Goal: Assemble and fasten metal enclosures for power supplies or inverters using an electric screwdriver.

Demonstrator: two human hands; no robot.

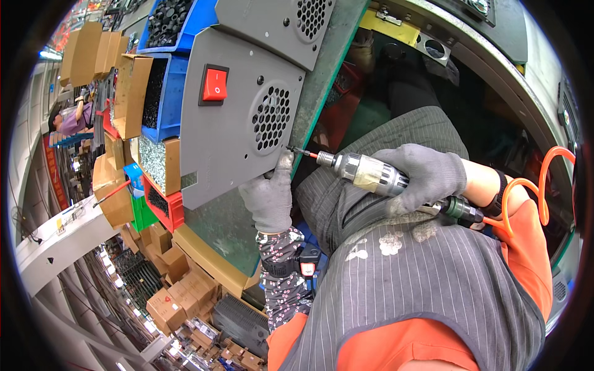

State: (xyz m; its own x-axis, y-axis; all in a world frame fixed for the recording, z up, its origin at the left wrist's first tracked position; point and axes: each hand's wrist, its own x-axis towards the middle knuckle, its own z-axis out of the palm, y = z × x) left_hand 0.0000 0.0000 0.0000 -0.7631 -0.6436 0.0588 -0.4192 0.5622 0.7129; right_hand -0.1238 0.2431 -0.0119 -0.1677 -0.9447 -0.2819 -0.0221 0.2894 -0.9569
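Note:
A grey metal panel point(238, 133) stands tilted on the bench, with a red rocker switch point(215, 85) and a round patch of honeycomb vent holes. My right hand point(427, 176), in a grey knit glove, is wrapped round a pneumatic screwdriver point(369, 174). Its thin bit points left, with the tip close to the panel's near right corner. At that same corner my gloved left hand point(269, 201) has its fingers closed, one fingertip beside the bit's tip. What those fingers pinch, if anything, is too small to make out.
A second grey panel point(278, 25) lies behind the first. Blue bins point(166, 127) of black parts, a cardboard box point(162, 162) of small metal pieces and a red bin point(176, 210) line the left. An orange air hose point(526, 182) loops at right. Another person point(75, 117) is far left.

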